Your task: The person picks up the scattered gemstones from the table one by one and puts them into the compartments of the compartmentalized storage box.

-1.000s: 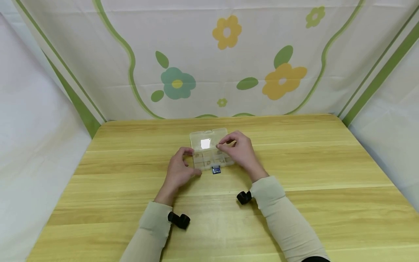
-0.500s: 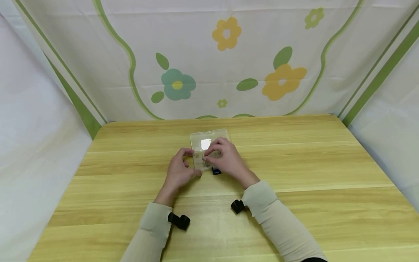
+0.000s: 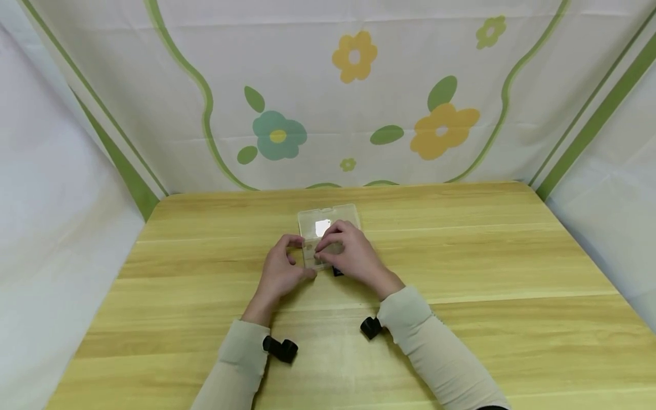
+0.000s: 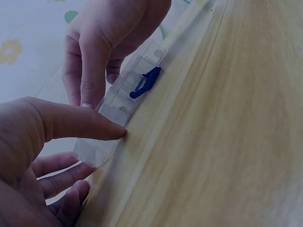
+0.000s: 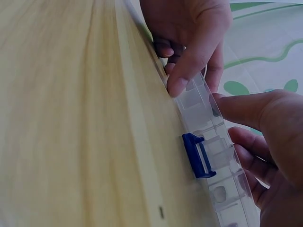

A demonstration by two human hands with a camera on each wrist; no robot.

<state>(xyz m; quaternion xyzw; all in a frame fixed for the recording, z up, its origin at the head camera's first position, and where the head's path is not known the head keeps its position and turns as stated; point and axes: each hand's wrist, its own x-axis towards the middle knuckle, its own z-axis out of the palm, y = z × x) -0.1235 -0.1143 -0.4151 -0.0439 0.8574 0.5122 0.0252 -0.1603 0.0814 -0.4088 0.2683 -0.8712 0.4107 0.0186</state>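
A clear plastic compartment box (image 3: pixel 310 261) lies on the table, its lid (image 3: pixel 307 219) tipped back on the far side. My left hand (image 3: pixel 281 269) grips the box's left end, thumb at the front edge and fingers behind. Thumb and bent fingers of my right hand (image 3: pixel 355 255) come together low over the compartments near that end; I cannot tell whether something is pinched there. A blue latch (image 5: pixel 198 156) sits on the front side, partly covered by the right hand in the head view. Small roundish pieces (image 5: pixel 219 194) show inside compartments.
The box stands toward the back of a wooden table (image 3: pixel 487 245). Behind the table hangs a white cloth (image 3: pixel 318 102) with flowers. Black wrist cameras (image 3: pixel 281 348) project inward from both sleeves (image 3: pixel 438 347).
My right hand has moved left and lower, from above the right half of the box to its left compartments. The left hand has kept its hold on the box's end.
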